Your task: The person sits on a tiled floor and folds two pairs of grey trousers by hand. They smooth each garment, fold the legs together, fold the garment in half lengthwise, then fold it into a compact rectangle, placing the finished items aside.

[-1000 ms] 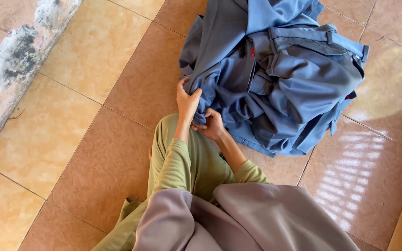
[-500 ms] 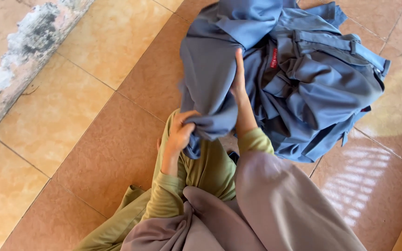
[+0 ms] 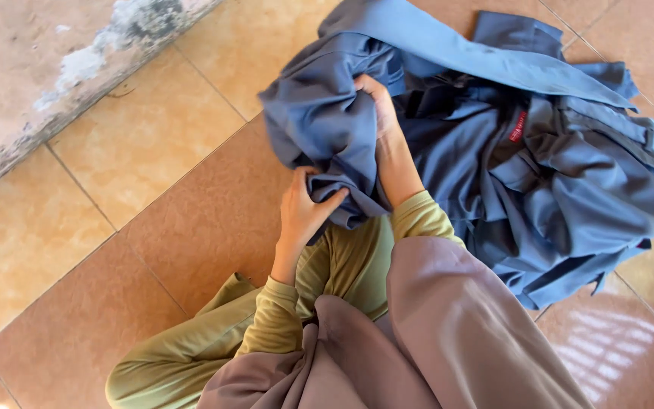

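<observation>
Clothes pile [image 3: 554, 174] on tiled floor [image 3: 153, 144], ahead and right of person. Left hand [image 3: 303, 208] on near left edge of pile; right hand [image 3: 381, 106] farther in. Wall base [image 3: 32, 76] far left.

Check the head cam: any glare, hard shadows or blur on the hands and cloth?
Head view: sharp, no motion blur on left hand or right hand; blue garment evenly lit with soft fold shadows; striped sun glare on the floor tiles at lower right, and a small bright patch at lower left.
</observation>
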